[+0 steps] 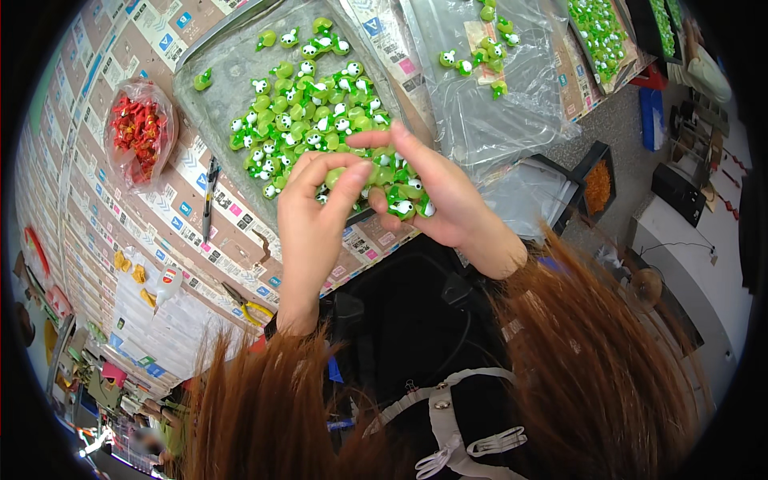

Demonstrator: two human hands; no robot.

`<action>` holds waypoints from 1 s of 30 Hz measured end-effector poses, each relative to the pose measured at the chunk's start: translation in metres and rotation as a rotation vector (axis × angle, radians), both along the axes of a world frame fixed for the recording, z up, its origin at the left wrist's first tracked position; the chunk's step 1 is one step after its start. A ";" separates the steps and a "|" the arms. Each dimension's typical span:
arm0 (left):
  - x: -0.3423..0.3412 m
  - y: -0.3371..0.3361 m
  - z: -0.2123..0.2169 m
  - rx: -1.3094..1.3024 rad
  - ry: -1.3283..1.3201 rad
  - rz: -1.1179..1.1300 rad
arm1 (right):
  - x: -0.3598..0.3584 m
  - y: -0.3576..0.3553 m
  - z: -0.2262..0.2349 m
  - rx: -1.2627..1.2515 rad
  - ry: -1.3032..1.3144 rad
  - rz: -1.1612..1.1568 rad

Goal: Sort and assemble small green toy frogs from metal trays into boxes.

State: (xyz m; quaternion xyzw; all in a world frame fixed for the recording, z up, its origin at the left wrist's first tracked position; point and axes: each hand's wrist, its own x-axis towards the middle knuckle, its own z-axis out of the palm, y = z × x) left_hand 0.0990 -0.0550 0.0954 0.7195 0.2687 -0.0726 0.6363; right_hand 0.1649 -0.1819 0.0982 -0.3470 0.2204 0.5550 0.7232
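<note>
Head view, looking down at a grey tray (210,104) on a table papered with printed sheets (120,208). Heaped in the tray: small green frog figures (308,108) with white eyes, thickest toward the near edge. Left hand (314,210) curled above that near edge, thumb and forefinger drawn close together, apparently pinching a green frog; exact grip partly hidden by the fingers. Right hand (436,192) just beside it, fingers spread loosely over the heap, a few frogs (402,206) cupped against the palm, forefinger stretched toward the left hand. Both hands touching or almost touching at the fingertips, directly over the pile. Bulk of the pile lying away from the fingers, up and to the left in the picture; left hand the nearer to it. Frogs round, no clear long axis. Also about: a clear bag of red pieces (138,132), a pen (210,192), yellow-handled pliers (244,302), clear plastic bag with more frogs (488,56).
</note>
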 end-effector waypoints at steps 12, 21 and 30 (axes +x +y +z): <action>0.001 0.003 -0.003 -0.952 0.231 0.335 | -0.008 0.000 0.006 -0.049 -0.188 0.062; -0.001 0.010 -0.008 -0.220 -0.085 0.387 | -0.006 -0.001 0.013 -0.014 -0.224 0.056; 0.005 0.004 0.008 -0.096 -0.012 -0.030 | -0.005 -0.004 0.007 -0.030 -0.372 0.186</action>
